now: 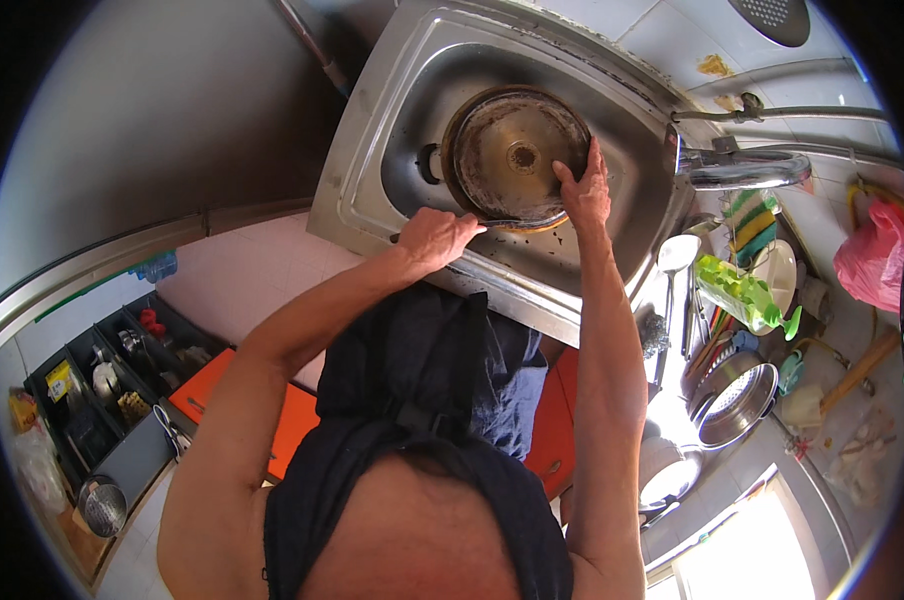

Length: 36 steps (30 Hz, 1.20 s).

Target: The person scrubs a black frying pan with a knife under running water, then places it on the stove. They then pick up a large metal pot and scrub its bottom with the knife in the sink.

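A round metal pan or lid (489, 161), stained brown and blackened around its rim, rests in the stainless steel sink (639, 202). Its centre bears a ring with a dark spot. My right hand (587, 187) grips its right edge, thumb on the upper face and fingers along the outside. In my left hand (441, 236) is a slim dark tool (508, 223), perhaps a knife, with its thin end against the near rim. My fist hides most of its handle. Dark flecks (558, 238) lie on the sink floor near that rim.
A chrome faucet (752, 166) stands right of the sink. Nearby are a ladle (678, 253), a green spray bottle (744, 292), a steel strainer pot (737, 401) and a steel wool scourer (653, 335). A grey panel (159, 112) rises on the left, above an open divided drawer (114, 375).
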Motion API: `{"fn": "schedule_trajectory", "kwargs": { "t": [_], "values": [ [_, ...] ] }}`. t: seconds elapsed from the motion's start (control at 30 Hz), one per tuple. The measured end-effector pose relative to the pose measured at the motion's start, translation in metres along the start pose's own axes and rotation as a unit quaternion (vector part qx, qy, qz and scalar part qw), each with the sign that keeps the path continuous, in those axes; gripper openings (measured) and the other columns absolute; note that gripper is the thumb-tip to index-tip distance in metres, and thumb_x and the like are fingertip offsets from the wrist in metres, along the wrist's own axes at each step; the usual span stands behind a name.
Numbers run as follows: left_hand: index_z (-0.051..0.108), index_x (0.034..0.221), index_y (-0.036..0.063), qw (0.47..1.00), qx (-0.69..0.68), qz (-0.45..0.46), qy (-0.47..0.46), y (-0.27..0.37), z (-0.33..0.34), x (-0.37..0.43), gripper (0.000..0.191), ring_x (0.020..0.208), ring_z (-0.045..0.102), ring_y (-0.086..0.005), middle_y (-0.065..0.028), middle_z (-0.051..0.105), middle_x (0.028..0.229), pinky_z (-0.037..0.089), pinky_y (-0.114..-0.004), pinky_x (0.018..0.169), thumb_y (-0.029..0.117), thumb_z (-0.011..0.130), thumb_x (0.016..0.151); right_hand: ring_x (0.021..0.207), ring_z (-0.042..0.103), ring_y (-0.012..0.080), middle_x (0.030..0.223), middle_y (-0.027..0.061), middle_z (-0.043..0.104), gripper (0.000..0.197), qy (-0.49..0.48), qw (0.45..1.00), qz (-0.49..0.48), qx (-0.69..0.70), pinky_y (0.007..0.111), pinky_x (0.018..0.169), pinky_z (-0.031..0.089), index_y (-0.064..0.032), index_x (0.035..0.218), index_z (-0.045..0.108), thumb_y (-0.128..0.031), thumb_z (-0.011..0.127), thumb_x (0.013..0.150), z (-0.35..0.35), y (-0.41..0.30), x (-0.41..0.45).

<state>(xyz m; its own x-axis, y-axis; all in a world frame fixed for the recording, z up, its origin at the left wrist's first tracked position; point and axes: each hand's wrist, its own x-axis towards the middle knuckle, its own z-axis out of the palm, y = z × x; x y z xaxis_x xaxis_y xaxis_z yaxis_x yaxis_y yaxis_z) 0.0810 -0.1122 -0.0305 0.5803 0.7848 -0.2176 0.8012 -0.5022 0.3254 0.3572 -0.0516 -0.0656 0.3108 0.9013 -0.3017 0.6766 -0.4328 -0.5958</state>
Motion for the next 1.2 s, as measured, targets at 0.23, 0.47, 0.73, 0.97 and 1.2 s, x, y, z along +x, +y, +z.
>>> {"fn": "schedule_trajectory", "kwargs": {
  "t": [0.23, 0.47, 0.73, 0.97, 1.2],
  "values": [
    [0.068, 0.089, 0.0076, 0.999, 0.034, -0.011, -0.021, -0.037, -0.032, 0.016, 0.038, 0.058, 0.070, -0.0359, -0.0171, 0.067, 0.063, 0.054, -0.048, 0.050, 0.042, 0.058, 0.103, 0.141, 0.050, 0.0358, 0.167, 0.0106, 0.035, 0.094, 0.007, 1.000, 0.002, -0.007, 0.051, 0.109, 0.047, -0.0209, 0.165, 0.024, -0.045, 0.074, 0.089, 0.000, 0.002, 0.001],
    [0.066, 0.086, 0.0057, 0.996, 0.010, 0.046, -0.070, -0.007, 0.004, 0.011, 0.042, 0.060, 0.070, -0.0404, -0.0205, 0.067, 0.065, 0.054, -0.051, 0.052, 0.045, 0.059, 0.101, 0.140, 0.051, 0.0372, 0.167, 0.0118, 0.035, 0.095, 0.008, 1.000, -0.011, 0.001, 0.052, 0.109, 0.047, -0.0218, 0.165, 0.024, -0.043, 0.075, 0.088, 0.002, 0.003, 0.002],
    [0.061, 0.080, 0.0093, 0.996, 0.018, -0.074, 0.054, -0.060, -0.032, 0.007, 0.042, 0.050, 0.061, -0.0378, -0.0166, 0.058, 0.055, 0.047, -0.050, 0.048, 0.043, 0.057, 0.105, 0.141, 0.051, 0.0367, 0.166, 0.0118, 0.036, 0.095, -0.008, 1.000, 0.012, 0.002, 0.050, 0.110, 0.047, -0.0233, 0.165, 0.025, -0.047, 0.074, 0.087, -0.003, 0.002, 0.002],
    [0.071, 0.085, 0.0071, 0.986, 0.030, -0.138, 0.093, -0.080, -0.051, 0.066, 0.045, 0.065, 0.069, -0.0433, -0.0221, 0.069, 0.070, 0.054, -0.052, 0.057, 0.042, 0.053, 0.107, 0.142, 0.050, 0.0349, 0.165, 0.0116, 0.038, 0.094, 0.012, 1.000, -0.028, 0.003, 0.049, 0.110, 0.046, -0.0194, 0.165, 0.026, -0.044, 0.073, 0.087, 0.003, 0.005, 0.001],
    [0.065, 0.086, 0.0078, 0.997, 0.013, -0.072, 0.012, -0.046, -0.021, 0.018, 0.041, 0.058, 0.068, -0.0407, -0.0203, 0.065, 0.062, 0.053, -0.052, 0.053, 0.044, 0.056, 0.105, 0.144, 0.047, 0.0346, 0.165, 0.0120, 0.038, 0.094, 0.007, 1.000, -0.019, 0.019, 0.049, 0.111, 0.046, -0.0179, 0.165, 0.026, -0.044, 0.073, 0.088, 0.000, 0.000, 0.004]
  ]
}}
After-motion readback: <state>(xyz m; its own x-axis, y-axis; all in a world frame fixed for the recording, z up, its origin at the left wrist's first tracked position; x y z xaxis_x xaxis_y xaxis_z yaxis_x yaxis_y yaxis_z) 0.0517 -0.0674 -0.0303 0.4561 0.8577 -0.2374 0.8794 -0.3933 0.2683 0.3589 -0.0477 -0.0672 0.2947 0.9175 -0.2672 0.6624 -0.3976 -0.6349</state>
